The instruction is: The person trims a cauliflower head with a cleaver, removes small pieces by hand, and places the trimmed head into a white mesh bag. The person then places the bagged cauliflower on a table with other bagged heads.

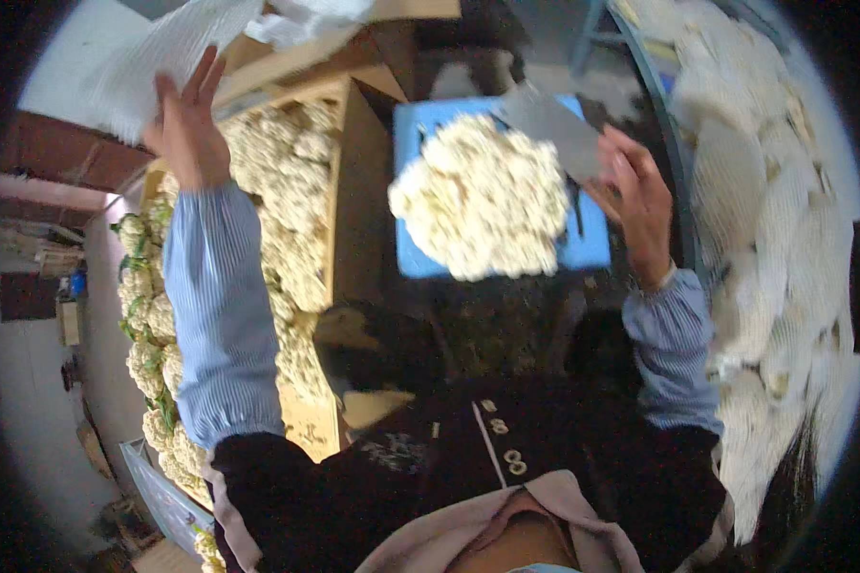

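A large head of cauliflower lies on a blue plastic stool or stand in front of me. My right hand grips a broad-bladed knife, probably a cleaver, whose blurred blade reaches over the cauliflower's upper right side. Raised at the upper left, my left hand has its fingers apart and holds nothing that I can see. It is beside white foam netting or sheeting, and whether they touch cannot be told. Blue striped sleeves cover both forearms.
Left of the stool stands a cardboard box beside many cauliflower pieces. Whole cauliflowers with green leaves are stacked farther left. On the right, a blue-grey frame borders a heap of white foam netting.
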`<action>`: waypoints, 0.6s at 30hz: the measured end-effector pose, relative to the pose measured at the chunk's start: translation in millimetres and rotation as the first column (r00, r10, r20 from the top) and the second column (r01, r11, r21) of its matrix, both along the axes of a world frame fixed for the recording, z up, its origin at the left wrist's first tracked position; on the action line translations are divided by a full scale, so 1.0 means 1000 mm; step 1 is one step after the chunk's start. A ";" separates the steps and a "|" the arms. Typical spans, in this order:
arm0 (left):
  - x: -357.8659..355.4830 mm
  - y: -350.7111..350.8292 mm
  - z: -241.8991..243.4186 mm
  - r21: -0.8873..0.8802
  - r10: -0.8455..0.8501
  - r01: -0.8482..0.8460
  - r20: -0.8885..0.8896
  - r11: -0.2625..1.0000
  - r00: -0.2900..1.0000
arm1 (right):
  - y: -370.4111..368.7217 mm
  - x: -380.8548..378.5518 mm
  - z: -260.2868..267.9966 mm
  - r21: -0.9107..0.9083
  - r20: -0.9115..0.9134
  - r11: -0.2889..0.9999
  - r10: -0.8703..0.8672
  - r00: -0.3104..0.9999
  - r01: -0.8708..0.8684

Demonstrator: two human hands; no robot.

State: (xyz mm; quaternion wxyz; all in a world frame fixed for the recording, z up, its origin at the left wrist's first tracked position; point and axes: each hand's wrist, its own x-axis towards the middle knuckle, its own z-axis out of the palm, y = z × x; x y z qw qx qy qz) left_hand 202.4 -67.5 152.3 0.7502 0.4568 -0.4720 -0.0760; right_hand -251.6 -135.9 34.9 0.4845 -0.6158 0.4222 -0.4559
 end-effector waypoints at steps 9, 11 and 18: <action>-0.177 0.085 -0.124 0.132 -0.032 0.166 -0.682 0.977 0.730 | 0.074 0.006 -0.012 0.168 0.215 0.963 0.172 0.961 -0.210; -0.193 0.076 -0.136 0.183 -0.049 0.261 -0.725 0.948 0.686 | 0.073 0.018 -0.013 0.240 0.232 0.949 0.147 0.962 -0.203; -0.205 0.063 -0.142 0.137 -0.110 0.334 -0.773 0.933 0.625 | 0.069 0.046 -0.024 0.322 0.289 0.937 0.039 0.957 -0.135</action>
